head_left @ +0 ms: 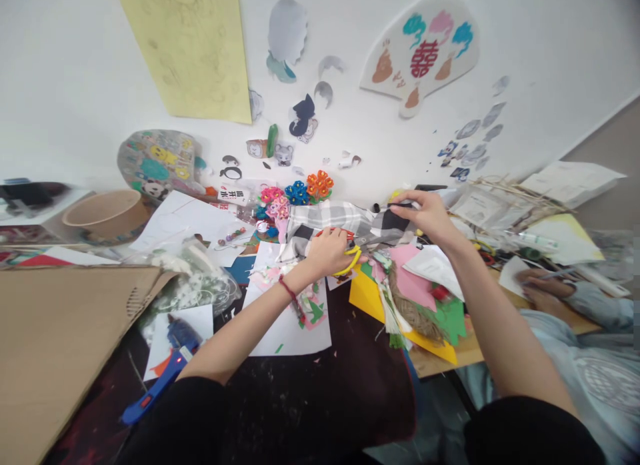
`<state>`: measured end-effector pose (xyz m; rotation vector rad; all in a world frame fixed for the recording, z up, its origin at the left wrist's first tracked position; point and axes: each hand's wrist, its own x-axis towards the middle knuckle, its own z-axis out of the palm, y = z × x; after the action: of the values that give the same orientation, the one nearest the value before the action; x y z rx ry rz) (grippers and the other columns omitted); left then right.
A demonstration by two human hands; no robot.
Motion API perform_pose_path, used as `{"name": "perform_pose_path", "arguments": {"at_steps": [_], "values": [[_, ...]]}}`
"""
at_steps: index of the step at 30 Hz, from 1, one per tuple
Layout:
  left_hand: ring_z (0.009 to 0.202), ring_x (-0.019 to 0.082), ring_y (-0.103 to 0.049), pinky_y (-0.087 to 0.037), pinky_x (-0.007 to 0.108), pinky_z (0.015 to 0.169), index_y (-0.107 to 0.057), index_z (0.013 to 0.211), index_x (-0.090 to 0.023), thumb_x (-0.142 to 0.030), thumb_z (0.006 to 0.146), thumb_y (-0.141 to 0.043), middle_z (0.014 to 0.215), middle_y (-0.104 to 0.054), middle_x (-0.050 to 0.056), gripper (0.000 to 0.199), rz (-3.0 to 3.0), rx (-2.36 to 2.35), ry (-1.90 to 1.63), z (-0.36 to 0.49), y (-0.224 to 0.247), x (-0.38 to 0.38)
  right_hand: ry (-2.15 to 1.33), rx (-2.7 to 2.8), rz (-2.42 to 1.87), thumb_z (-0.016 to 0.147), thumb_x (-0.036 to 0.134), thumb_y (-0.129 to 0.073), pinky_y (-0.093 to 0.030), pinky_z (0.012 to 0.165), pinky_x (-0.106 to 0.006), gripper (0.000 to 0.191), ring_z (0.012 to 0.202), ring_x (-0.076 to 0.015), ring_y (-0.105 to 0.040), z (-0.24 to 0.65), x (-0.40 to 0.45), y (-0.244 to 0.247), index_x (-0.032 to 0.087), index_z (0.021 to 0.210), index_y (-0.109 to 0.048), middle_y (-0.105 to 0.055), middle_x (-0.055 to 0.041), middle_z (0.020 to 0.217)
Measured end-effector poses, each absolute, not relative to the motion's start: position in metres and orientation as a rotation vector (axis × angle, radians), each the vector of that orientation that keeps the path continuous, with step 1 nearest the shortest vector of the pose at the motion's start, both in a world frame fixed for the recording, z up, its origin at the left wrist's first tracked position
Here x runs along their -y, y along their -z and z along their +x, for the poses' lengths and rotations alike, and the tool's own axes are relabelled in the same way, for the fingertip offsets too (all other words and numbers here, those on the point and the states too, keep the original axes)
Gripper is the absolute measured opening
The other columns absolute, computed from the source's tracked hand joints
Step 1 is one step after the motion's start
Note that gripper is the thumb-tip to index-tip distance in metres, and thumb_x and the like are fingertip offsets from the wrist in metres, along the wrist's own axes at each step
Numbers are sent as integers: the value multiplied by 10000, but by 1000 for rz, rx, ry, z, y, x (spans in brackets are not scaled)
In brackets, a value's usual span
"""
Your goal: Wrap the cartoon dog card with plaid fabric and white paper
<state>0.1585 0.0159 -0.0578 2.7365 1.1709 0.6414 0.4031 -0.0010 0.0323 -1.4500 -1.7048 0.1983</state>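
Tabletop: dark tabletop (pixel 367 365), its far edge along a white wall (pixel 70 85); a cardboard sheet (pixel 65 332) covers much of its left side, with a blue glue gun (pixel 163 385) just beside.
Wall: small paper cutouts, a yellow sheet (pixel 207 65) and a fan-shaped paper (pixel 397 78).
Right side: a light wooden table (pixel 431 364) adjoins; another person's hand (pixel 547 285) is beyond its loose papers.
Tan tub (pixel 107 218): towards the far left corner; contents hidden.
Clear bag (pixel 213 275): right of the cardboard, white and green bits showing through.
Checked cloth (pixel 345 217): near the far edge, stretching between both hands, beside bright flowers (pixel 297 193).
Left hand (pixel 327 253): palm down over the cloth, fingers closed around yellow-handled scissors (pixel 354 258); blade position unclear.
Right hand (pixel 425 215): arm reaching forward, fingertips pinching the cloth's dark right part.
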Motion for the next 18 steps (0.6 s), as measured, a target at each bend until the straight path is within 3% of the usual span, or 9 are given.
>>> {"name": "perform_pose_path", "arguments": {"at_steps": [5, 8, 13, 18], "values": [[1023, 276, -646, -495, 347, 789, -671, 1009, -208, -570, 906, -559, 1047, -717, 94, 392, 2721, -1162, -614, 164, 60, -21, -130, 1790, -1488, 740, 406, -737, -497, 859, -395, 212, 862, -274, -693, 396, -1, -39, 211, 820, -757, -765, -45, 857], [1009, 300, -638, -500, 364, 752, -673, 971, -199, -626, 895, -538, 1031, -717, 101, 454, 2716, -1185, -630, 163, 63, -19, -91, 1790, -1500, 745, 404, -741, -492, 847, -395, 207, 861, -278, -696, 398, -4, -40, 218, 832, -767, -770, -47, 853], [1140, 351, -565, -503, 394, 799, -624, 1126, -142, -651, 887, -530, 1175, -672, 165, 570, 2714, -1246, -695, 166, 62, -11, -98, 1783, -1494, 743, 400, -745, -490, 829, -393, 200, 868, -285, -699, 393, -4, -42, 221, 829, -765, -772, -54, 852], [1032, 293, -623, -505, 356, 762, -658, 961, -196, -536, 906, -584, 1036, -717, 99, 353, 2715, -1230, -665, 169, 62, -14, -65, 1831, -1504, 757, 369, -733, -483, 805, -378, 172, 843, -274, -696, 383, -4, -43, 220, 835, -771, -771, -42, 834]]}}
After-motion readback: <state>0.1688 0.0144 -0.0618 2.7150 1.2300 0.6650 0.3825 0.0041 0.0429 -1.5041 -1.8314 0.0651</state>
